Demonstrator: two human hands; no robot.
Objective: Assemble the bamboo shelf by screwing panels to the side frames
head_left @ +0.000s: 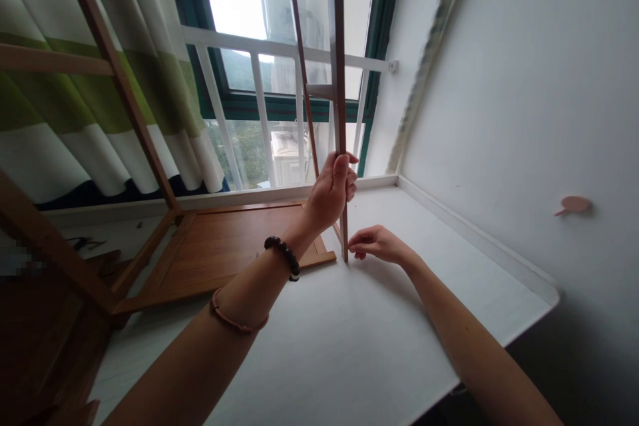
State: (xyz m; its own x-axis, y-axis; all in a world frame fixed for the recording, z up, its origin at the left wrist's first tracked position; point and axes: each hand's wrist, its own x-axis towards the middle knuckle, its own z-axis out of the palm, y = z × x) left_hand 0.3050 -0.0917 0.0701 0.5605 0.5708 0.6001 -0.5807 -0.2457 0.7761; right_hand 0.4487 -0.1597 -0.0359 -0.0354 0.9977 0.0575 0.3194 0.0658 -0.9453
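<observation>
My left hand (pixel 329 190), with a dark beaded bracelet at the wrist, is wrapped around an upright brown wooden post (pixel 337 46). A short crossbar (pixel 320 91) joins this post to a thinner one (pixel 302 60) behind it. At the post's foot, the fingers of my right hand (pixel 377 243) are drawn together in a pinch, their tips against or very close to the wood. Whatever they hold is hidden. Left of the post lies a flat brown wooden panel (pixel 234 243), joined at its left side to another wooden frame (pixel 144 146).
A white raised-edge surface (pixel 319 346) lies beneath the wood. Behind it are a window with a white railing (pixel 257 86) and a striped curtain (pixel 150 86). On the right wall (pixel 524 113) is a pink hook (pixel 575 204). Dark brown wood (pixel 44 326) fills the lower left.
</observation>
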